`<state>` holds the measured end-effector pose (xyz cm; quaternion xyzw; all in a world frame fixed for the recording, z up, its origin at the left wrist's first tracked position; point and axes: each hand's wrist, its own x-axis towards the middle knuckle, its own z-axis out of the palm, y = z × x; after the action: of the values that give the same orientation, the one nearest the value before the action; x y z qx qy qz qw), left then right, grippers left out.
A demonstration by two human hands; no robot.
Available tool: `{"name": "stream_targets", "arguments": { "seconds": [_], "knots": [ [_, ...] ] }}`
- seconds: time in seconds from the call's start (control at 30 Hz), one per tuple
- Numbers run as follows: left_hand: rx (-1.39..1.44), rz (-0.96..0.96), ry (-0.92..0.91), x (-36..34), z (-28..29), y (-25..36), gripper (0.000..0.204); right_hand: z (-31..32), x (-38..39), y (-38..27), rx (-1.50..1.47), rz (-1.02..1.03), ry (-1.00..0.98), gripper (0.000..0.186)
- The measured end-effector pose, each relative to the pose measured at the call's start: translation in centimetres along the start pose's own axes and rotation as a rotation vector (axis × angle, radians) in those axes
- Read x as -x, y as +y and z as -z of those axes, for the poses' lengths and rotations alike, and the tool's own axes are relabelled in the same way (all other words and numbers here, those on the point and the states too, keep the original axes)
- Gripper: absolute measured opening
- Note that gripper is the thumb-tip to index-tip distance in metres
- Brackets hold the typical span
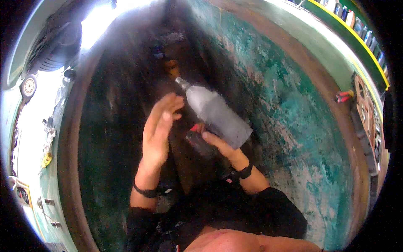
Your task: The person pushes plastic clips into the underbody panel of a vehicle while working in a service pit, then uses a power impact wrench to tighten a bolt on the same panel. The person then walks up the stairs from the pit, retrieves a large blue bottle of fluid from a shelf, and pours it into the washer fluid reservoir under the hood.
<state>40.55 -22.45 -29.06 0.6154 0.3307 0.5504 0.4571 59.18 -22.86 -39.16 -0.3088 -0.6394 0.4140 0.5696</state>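
My right hand [221, 143] grips a grey impact wrench [216, 111], whose tapered body and narrow metal tip point up and to the left. Motion blurs the tool, and its body hides part of my fingers. A small dark block with a red part [196, 133] shows beside that hand. My left hand [159, 128] is raised to the left of the tool, fingers stretched and a little apart, with nothing in it. Its fingertips are close to the wrench's nose but look apart from it. Beyond the metal tip lies a blurred orange-brown thing [171, 67].
Worn green walls [285, 105] bend around me on both sides. A dark tyre [61, 46] stands at the upper left, with a round dial gauge [28, 86] below. A yellow-edged shelf of bottles [361, 27] and a rack [365, 109] with a red-handled tool [345, 96] are at right.
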Motion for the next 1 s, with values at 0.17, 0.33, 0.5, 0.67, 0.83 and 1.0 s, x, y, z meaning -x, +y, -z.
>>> {"name": "stream_targets", "arguments": {
  "seconds": [0.17,0.33,0.5,0.67,0.83,1.0],
  "knots": [
    [0.530,0.255,0.059,-9.4,-5.3,-1.4,0.047,2.5,-5.3,0.7,0.442,0.213,-0.079,0.039],
    [0.621,0.267,-0.093,-17.5,-8.3,-2.8,0.040,6.4,-10.7,1.3,0.458,0.138,-0.060,0.039],
    [0.607,0.256,-0.272,-25.1,-11.5,-2.7,0.042,9.8,-16.7,1.2,0.429,0.356,0.266,0.036],
    [0.522,0.136,-0.417,-31.4,-13.0,-0.9,0.036,12.0,-23.6,3.9,0.289,0.413,0.535,0.042],
    [0.348,0.052,-0.503,-35.7,-13.7,-0.1,0.032,14.5,-28.4,6.6,0.506,0.581,0.724,0.057],
    [0.204,-0.047,-0.609,-40.0,-13.8,0.2,0.030,14.7,-32.4,6.1,0.518,0.621,0.851,0.048]
  ]
}}
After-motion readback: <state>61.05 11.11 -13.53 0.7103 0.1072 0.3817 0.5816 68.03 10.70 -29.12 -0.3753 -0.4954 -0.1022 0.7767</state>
